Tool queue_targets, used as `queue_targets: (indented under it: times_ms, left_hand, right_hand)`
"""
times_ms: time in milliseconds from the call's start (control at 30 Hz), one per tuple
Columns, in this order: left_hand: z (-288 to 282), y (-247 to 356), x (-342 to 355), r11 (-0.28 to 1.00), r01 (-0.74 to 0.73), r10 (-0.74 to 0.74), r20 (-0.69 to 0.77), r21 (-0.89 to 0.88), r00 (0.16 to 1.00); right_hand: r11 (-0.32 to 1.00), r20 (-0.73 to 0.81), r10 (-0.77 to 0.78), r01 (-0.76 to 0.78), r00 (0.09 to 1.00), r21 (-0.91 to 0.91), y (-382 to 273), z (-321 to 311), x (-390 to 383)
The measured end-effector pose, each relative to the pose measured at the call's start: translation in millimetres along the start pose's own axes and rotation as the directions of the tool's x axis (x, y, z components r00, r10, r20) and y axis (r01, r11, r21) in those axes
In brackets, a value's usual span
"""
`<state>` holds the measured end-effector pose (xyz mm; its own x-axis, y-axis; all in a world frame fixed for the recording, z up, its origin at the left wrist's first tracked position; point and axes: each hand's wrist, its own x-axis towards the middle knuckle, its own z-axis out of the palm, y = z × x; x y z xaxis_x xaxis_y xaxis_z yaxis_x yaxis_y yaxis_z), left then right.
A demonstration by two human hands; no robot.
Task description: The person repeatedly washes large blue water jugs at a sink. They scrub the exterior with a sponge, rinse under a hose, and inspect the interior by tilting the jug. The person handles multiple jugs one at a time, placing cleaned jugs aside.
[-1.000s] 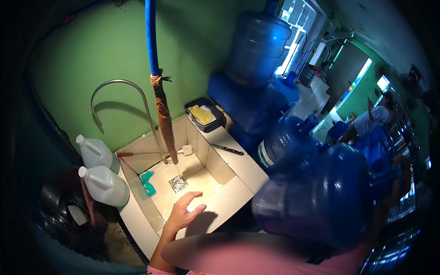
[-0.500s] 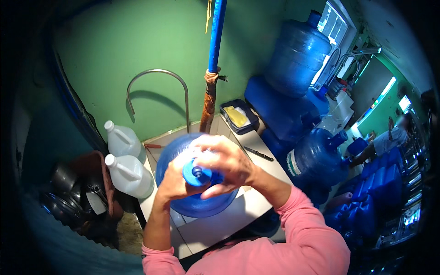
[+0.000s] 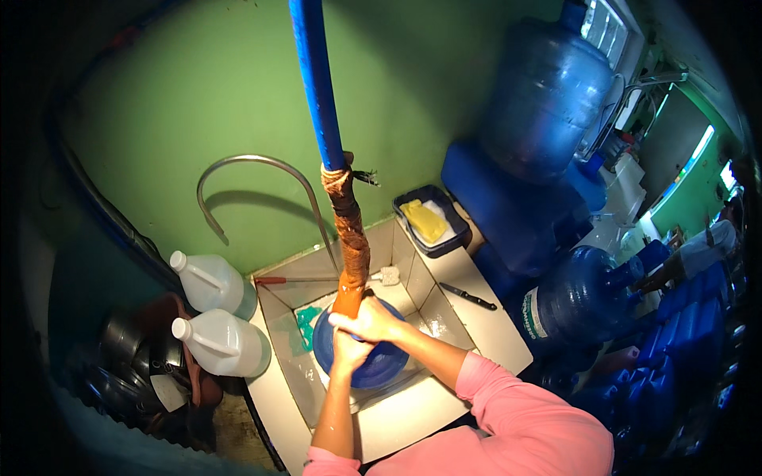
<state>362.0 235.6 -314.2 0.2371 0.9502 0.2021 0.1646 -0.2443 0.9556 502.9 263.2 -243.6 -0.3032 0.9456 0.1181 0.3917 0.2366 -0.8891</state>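
Note:
Both my hands are closed together around the lower orange end of a brown-wrapped pipe (image 3: 347,226), whose upper part is blue. My right hand (image 3: 370,320) lies over and beside my left hand (image 3: 349,347). Directly under them, a round blue bottle (image 3: 385,366) stands down inside the tiled sink (image 3: 287,329). My hands hide its neck, so I cannot tell whether the pipe end touches it. A teal cloth-like thing (image 3: 307,327) lies in the sink beside the bottle. Behind it rests a red-handled brush (image 3: 274,280) with a pale head.
Two white jugs (image 3: 226,349) stand left of the sink, near a reddish bin (image 3: 208,389) of dark items. On the right ledge lie a black-handled knife (image 3: 468,296) and a dark tray (image 3: 456,244) holding a yellow sponge or cloth. Large blue bottles (image 3: 548,95) crowd the right; another person works beyond.
My hands have left the capped top of the big blue bottle and now grip the wrapped pipe's end. The blue bottle appears lower, inside the sink. The view has shifted.

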Motion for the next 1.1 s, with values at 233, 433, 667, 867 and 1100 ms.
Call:
queue_targets:
  times_ms: [233, 433, 667, 867, 1100]
  left_hand:
    - [57.0, -19.0, 8.1, 0.695, -0.043, -0.334, -0.375, -0.718, 0.865]
    - [30.2, 16.0, 2.5, 0.857, -0.112, 0.196, -0.117, 0.504, 0.974]
    - [34.7, 14.9, -8.5, 0.878, 0.264, -0.041, -0.485, 0.4, 0.873]
    - [65.8, 4.6, -9.5, 0.856, 0.14, 0.067, -0.374, 0.498, 0.925]
    - [80.7, 34.9, -1.6, 0.909, 0.212, -0.037, -0.438, 0.359, 0.898]
  right_hand:
    - [0.911, 0.125, -0.409, 0.412, 0.904, -0.001, -4.8, -64.1, -15.2]
    - [0.67, -0.246, -0.048, -0.152, 0.968, -0.727, 140.0, -216.8, 55.1]
    - [0.452, 0.04, 0.568, -0.271, 0.822, -0.85, 182.9, -233.6, 92.0]
    - [0.665, -0.149, 0.449, -0.441, 0.881, -0.602, 197.0, -230.9, 100.9]
    - [0.491, -0.076, 0.405, -0.147, 0.911, 0.859, 97.0, -228.0, 42.1]
